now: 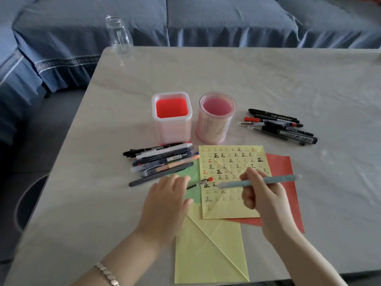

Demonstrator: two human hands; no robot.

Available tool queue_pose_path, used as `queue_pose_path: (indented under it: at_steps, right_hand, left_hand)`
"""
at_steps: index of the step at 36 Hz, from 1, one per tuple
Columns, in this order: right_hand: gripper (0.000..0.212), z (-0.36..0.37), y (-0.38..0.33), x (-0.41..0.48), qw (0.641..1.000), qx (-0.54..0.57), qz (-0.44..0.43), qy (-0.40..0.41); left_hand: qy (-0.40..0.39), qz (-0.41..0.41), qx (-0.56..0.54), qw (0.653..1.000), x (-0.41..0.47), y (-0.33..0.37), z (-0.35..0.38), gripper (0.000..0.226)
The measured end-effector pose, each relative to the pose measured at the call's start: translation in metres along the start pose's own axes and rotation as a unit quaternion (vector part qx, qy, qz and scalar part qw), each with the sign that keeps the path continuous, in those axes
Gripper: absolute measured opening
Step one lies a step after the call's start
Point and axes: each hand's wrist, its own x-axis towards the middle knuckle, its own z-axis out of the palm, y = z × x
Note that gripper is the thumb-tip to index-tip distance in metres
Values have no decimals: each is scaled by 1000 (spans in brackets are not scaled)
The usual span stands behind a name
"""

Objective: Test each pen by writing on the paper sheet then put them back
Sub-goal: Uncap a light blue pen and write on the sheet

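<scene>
A yellow paper sheet (231, 182) covered in rows of written marks lies in the middle of the table. My right hand (263, 197) holds a light blue pen (259, 181) level above the sheet, its pale tip pointing left. My left hand (167, 199) rests on the sheet's left side and holds a thin pen with a red end (201, 182). Several pens lie in a pile (162, 162) left of the sheet, and another pile of mostly black pens (282, 125) lies at the right. Two pink holders stand behind the sheet, one square (172, 118), one round (215, 117).
Green (191, 176), red (286, 188) and another yellow sheet (208, 250) lie under the written one. A clear glass bottle (119, 36) stands at the table's far left corner. A blue sofa (206, 19) runs behind the table. The table's near edge is just below my forearms.
</scene>
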Motion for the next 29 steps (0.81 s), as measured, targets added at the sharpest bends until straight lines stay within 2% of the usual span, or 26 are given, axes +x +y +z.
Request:
queue_pose_path:
  at_steps: [4,7,11,16,20,23,26,29]
  right_hand:
    - [29,-8,-2,3,1000,-13,-5,7]
    - [29,-8,-3,2,1000,-18,-7,3]
    - [30,-4,-4,0,999,-34,-22,-6]
    - [30,1,-4,-2,998,-39,-39,-15]
    - [29,4,-5,-4,998,-36,-38,-22]
    - [29,3,-6,-4,998,-39,-44,-20]
    - [28,2,-6,-5,998,-34,-55,-12]
    - [29,3,-6,-7,997,-27,-73,-6]
  left_hand:
    - [6,-29,14,999,-2,-21,-2,22]
    - [53,-18,32,998,4,-36,-7,7]
    - [119,-57,70,989,28,-58,-26,24]
    - [142,-78,92,983,55,-79,-33,3]
    - [75,-79,88,990,64,-81,-25,14]
    - [95,-55,67,992,61,-69,-25,8]
    - [112,-20,-24,993,49,-39,-31,34]
    - [43,59,-148,986,32,-3,-35,50]
